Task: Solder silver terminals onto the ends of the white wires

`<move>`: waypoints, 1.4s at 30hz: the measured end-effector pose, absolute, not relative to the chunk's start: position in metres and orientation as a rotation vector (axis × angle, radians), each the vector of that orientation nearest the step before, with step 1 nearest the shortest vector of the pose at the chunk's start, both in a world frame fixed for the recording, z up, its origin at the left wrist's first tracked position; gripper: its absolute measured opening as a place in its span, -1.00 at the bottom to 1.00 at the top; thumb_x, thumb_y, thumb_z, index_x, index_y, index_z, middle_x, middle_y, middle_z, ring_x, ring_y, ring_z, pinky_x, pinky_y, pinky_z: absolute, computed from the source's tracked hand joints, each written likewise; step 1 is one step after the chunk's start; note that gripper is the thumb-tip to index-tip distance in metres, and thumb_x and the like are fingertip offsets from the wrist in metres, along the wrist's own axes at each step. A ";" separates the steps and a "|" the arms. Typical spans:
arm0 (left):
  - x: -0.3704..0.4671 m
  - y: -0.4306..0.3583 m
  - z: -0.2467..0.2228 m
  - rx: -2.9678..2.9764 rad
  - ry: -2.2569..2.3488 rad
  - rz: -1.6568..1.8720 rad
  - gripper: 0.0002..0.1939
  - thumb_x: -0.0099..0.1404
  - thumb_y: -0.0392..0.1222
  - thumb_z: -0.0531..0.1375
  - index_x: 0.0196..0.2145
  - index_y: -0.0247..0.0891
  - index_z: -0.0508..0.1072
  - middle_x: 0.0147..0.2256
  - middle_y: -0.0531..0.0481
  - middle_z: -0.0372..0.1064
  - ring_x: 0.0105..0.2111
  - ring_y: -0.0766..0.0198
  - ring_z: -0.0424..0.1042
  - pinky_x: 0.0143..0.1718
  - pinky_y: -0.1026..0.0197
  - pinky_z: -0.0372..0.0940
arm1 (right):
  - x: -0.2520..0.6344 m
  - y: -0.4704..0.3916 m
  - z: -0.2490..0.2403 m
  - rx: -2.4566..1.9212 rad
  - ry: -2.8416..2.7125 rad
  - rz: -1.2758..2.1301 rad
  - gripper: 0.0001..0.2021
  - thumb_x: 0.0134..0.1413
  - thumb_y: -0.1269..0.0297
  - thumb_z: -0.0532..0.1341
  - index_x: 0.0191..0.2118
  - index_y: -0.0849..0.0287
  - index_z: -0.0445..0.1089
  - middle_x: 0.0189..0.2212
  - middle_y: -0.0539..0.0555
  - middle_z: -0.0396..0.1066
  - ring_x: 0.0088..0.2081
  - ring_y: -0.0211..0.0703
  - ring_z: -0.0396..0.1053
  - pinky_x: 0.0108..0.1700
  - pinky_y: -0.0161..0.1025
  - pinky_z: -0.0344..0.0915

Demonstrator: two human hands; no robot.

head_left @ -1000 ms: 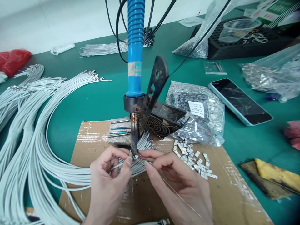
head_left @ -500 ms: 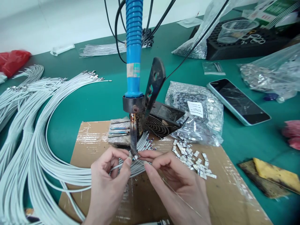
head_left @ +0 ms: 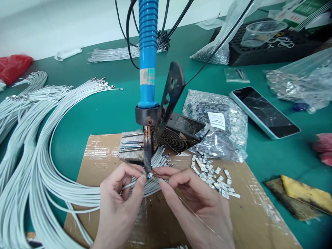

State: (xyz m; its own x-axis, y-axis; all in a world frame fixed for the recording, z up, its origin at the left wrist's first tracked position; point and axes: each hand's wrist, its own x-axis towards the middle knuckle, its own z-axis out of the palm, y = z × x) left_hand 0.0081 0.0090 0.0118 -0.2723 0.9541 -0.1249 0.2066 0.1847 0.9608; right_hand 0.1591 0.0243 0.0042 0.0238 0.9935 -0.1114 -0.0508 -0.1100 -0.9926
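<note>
A blue-handled soldering iron [head_left: 147, 86] stands upright in the middle, its dark tip pointing down between my hands. My left hand [head_left: 120, 204] pinches a white cable [head_left: 126, 185] near its end, thumb against fingers, just left of the tip. Between the fingertips a small shiny metal piece [head_left: 150, 175] shows at the cable's end, right by the tip; whether they touch I cannot tell. My right hand [head_left: 199, 204] is closed on a thin solder wire [head_left: 190, 209], which trails across the palm toward the lower right. Its front end reaches the metal piece.
Cardboard [head_left: 249, 207] lies under the work. Small metal tabs [head_left: 207, 169] are scattered on the right, before a plastic bag [head_left: 218, 121] and a phone [head_left: 264, 110]. Bundled white cables [head_left: 44, 155] fill the left. Behind the iron sits a black fan [head_left: 178, 138]; a yellow sponge [head_left: 306, 192] lies far right.
</note>
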 end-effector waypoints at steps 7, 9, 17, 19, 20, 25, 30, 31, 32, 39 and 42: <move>0.010 0.009 0.016 1.104 1.649 1.179 -0.83 0.37 -0.29 0.28 -0.41 -0.18 0.53 -0.34 0.02 0.52 -0.39 0.28 0.45 -0.50 0.37 0.23 | 0.159 0.025 0.006 -1.259 -1.125 1.256 -0.79 0.17 0.30 0.38 -0.48 0.08 0.48 -0.16 0.09 0.70 -0.20 -0.08 0.68 -0.12 -0.27 0.57; 0.011 0.008 0.016 1.100 1.668 1.203 -0.83 0.35 -0.29 0.29 -0.42 -0.18 0.53 -0.35 0.02 0.52 -0.37 0.26 0.46 -0.52 0.37 0.21 | 0.159 0.025 0.006 -1.254 -1.136 1.238 -0.79 0.17 0.31 0.38 -0.49 0.08 0.48 -0.17 0.09 0.70 -0.20 -0.08 0.68 -0.11 -0.27 0.57; 0.010 0.008 0.014 1.113 1.657 1.180 -0.83 0.39 -0.26 0.28 -0.40 -0.15 0.54 -0.30 0.02 0.53 -0.34 0.28 0.46 -0.57 0.38 0.13 | 0.159 0.024 0.006 -1.222 -1.122 1.245 -0.81 0.17 0.35 0.38 -0.47 0.05 0.49 -0.19 0.00 0.70 -0.20 -0.17 0.67 -0.10 -0.35 0.54; 0.009 0.007 0.013 1.112 1.647 1.177 -0.83 0.39 -0.27 0.27 -0.39 -0.15 0.54 -0.30 0.03 0.54 -0.38 0.30 0.44 -0.57 0.38 0.13 | 0.159 0.024 0.006 -1.221 -1.118 1.248 -0.81 0.16 0.35 0.38 -0.47 0.05 0.49 -0.20 -0.03 0.70 -0.21 -0.19 0.66 -0.10 -0.37 0.53; 0.008 0.006 0.013 1.112 1.642 1.177 -0.83 0.39 -0.26 0.27 -0.39 -0.15 0.54 -0.30 0.03 0.54 -0.39 0.30 0.44 -0.56 0.37 0.13 | 0.158 0.024 0.006 -1.223 -1.116 1.247 -0.81 0.17 0.35 0.38 -0.47 0.05 0.49 -0.21 -0.03 0.70 -0.22 -0.21 0.66 -0.11 -0.39 0.52; 0.009 0.007 0.014 1.107 1.645 1.199 -0.83 0.36 -0.29 0.29 -0.41 -0.14 0.55 -0.32 0.02 0.54 -0.35 0.27 0.46 -0.57 0.38 0.13 | 0.158 0.024 0.005 -1.219 -1.103 1.253 -0.81 0.16 0.35 0.39 -0.47 0.05 0.51 -0.21 -0.02 0.70 -0.20 -0.18 0.65 -0.10 -0.36 0.51; 0.020 0.009 0.016 1.026 1.693 1.324 -0.83 0.28 -0.33 0.33 -0.46 -0.15 0.55 -0.36 0.03 0.54 -0.33 0.27 0.45 -0.55 0.39 0.14 | 0.157 0.022 0.003 -1.212 -1.123 1.235 -0.82 0.18 0.36 0.39 -0.45 0.03 0.51 -0.20 -0.05 0.70 -0.20 -0.22 0.65 -0.08 -0.37 0.49; 0.021 0.009 0.015 1.012 1.698 1.346 -0.83 0.27 -0.33 0.32 -0.47 -0.15 0.55 -0.36 0.04 0.54 -0.33 0.28 0.45 -0.54 0.40 0.15 | 0.157 0.022 0.003 -1.211 -1.140 1.221 -0.82 0.18 0.37 0.38 -0.45 0.03 0.51 -0.20 -0.06 0.70 -0.20 -0.23 0.65 -0.08 -0.38 0.48; 0.021 0.008 0.015 1.008 1.702 1.358 -0.83 0.28 -0.33 0.32 -0.47 -0.15 0.54 -0.36 0.05 0.54 -0.32 0.29 0.45 -0.54 0.41 0.15 | 0.157 0.021 0.003 -1.210 -1.158 1.203 -0.82 0.19 0.38 0.38 -0.44 0.03 0.51 -0.19 -0.07 0.70 -0.20 -0.24 0.65 -0.08 -0.39 0.48; 0.004 0.006 0.005 1.125 1.596 1.203 -0.85 0.39 -0.28 0.29 -0.38 -0.16 0.54 -0.32 0.06 0.53 -0.40 0.35 0.43 -0.55 0.43 0.18 | 0.163 0.023 -0.005 -1.183 -1.313 1.152 -0.82 0.21 0.40 0.34 -0.41 0.03 0.47 -0.18 -0.08 0.70 -0.19 -0.24 0.67 -0.14 -0.42 0.52; 0.004 0.005 0.004 1.122 1.589 1.184 -0.84 0.40 -0.28 0.29 -0.37 -0.17 0.53 -0.32 0.07 0.51 -0.42 0.37 0.42 -0.48 0.44 0.25 | 0.163 0.022 -0.008 -1.180 -1.308 1.172 -0.83 0.23 0.37 0.34 -0.40 0.03 0.47 -0.16 -0.06 0.69 -0.16 -0.21 0.68 -0.15 -0.42 0.53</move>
